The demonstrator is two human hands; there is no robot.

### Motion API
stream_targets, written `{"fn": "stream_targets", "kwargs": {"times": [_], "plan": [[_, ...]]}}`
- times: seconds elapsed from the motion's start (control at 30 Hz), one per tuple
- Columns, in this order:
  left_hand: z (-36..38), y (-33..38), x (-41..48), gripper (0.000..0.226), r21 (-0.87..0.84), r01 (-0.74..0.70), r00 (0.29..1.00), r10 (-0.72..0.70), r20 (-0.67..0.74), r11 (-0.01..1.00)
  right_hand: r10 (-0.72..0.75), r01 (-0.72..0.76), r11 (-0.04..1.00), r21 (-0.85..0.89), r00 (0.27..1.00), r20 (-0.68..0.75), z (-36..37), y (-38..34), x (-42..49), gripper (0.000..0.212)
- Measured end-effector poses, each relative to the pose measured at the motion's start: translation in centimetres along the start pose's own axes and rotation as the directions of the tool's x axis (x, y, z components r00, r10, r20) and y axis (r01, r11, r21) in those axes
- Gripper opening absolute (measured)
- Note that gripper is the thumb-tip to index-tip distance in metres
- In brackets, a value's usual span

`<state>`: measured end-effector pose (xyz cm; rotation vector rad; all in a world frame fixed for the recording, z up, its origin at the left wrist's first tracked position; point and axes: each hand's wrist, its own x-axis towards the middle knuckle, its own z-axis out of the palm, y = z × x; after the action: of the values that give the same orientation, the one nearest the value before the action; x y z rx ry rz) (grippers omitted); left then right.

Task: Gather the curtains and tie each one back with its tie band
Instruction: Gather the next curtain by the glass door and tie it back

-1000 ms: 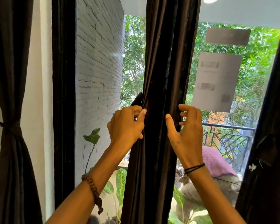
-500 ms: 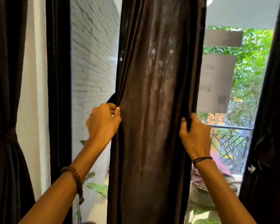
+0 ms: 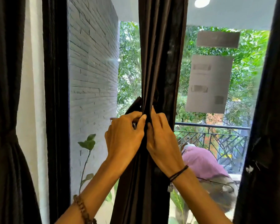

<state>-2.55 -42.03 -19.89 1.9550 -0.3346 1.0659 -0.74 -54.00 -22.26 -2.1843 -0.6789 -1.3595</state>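
A dark brown curtain (image 3: 158,50) hangs in the middle of the window, bunched into a narrow column. My left hand (image 3: 124,136) grips its left side at mid height and my right hand (image 3: 162,139) grips the right side, both squeezing the folds together. A dark strip of fabric, its tie band (image 3: 134,105), sticks out behind the curtain just above my left hand. At the far left another dark curtain (image 3: 8,167) is tied back with its band (image 3: 6,135). A third dark curtain (image 3: 268,126) hangs loose at the right edge.
A black window frame post (image 3: 57,94) stands left of the glass. Outside are a grey brick wall (image 3: 92,78), a balcony railing (image 3: 217,136), leafy plants and a person in a pink top (image 3: 202,162). Paper sheets (image 3: 208,83) are stuck on the glass.
The curtain was spread wide half a second ago with my hands apart at its edges. Now both hands have come together and the fabric is gathered into a tight bunch.
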Motion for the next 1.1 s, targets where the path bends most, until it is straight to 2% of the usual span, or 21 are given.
{"fn": "stream_targets", "kwargs": {"times": [0.1,0.3,0.43,0.53,0.63,0.67,0.73,0.8,0.83,0.9,0.97,1.0,1.1], "plan": [[-0.1,0.1,-0.1,0.016,-0.019,-0.007,1.0,0.008,0.03,1.0,-0.001,0.0,1.0,0.021,0.999,0.047,0.1,0.0,-0.2,0.062],[-0.7,0.3,0.2,0.018,-0.073,0.002,0.997,0.004,0.078,0.997,-0.005,0.002,0.996,0.09,0.999,0.034,0.1,-0.1,-0.3,0.058],[-1.0,0.8,0.4,0.022,-0.122,0.047,0.99,-0.031,0.135,0.991,0.02,-0.02,0.997,0.074,1.0,0.008,0.0,0.0,-0.2,0.051],[-0.9,1.5,1.0,0.042,-0.046,0.1,0.992,-0.096,0.08,0.994,0.0,-0.001,0.996,0.091,1.0,0.015,-0.3,-0.4,-0.3,0.032],[-0.5,1.3,2.1,0.036,0.002,0.169,0.985,-0.169,0.031,0.986,-0.043,0.043,0.999,0.001,0.999,0.027,-1.2,-0.4,-0.5,0.041],[-0.4,1.1,2.2,0.034,0.013,0.17,0.985,-0.17,0.025,0.985,-0.052,0.051,0.998,-0.042,0.998,-0.02,-1.6,-0.2,-0.5,0.044],[-0.2,0.6,2.1,0.034,0.048,0.145,0.989,-0.146,0.005,0.988,-0.04,0.013,0.994,-0.111,0.968,-0.246,-2.2,0.4,-0.7,0.037],[-0.2,0.1,2.1,0.036,0.068,0.114,0.993,-0.113,-0.017,0.991,0.022,-0.109,0.981,-0.163,0.888,-0.459,-2.4,1.3,-0.7,0.034],[-0.2,-0.2,2.2,0.037,0.072,0.102,0.995,-0.101,-0.021,0.992,0.061,-0.171,0.97,-0.173,0.86,-0.507,-2.5,1.7,-0.6,0.04],[-0.3,-0.5,2.5,0.038,0.093,0.095,0.995,-0.094,-0.014,0.991,0.128,-0.246,0.955,-0.167,0.847,-0.515,-2.6,2.7,-0.2,0.055],[-0.4,-0.8,2.9,0.038,0.118,0.095,0.995,-0.095,-0.001,0.988,0.222,-0.297,0.95,-0.101,0.865,-0.45,-2.7,4.0,0.2,0.063],[-0.4,-1.0,3.0,0.038,0.134,0.097,0.995,-0.098,-0.002,0.986,0.283,-0.333,0.941,-0.055,0.868,-0.408,-2.8,4.8,0.5,0.058],[-1.0,-2.0,3.7,0.039,0.203,0.121,0.992,-0.114,-0.049,0.972,0.417,-0.433,0.9,0.046,0.827,-0.376,-3.8,7.8,0.6,0.021]]}}
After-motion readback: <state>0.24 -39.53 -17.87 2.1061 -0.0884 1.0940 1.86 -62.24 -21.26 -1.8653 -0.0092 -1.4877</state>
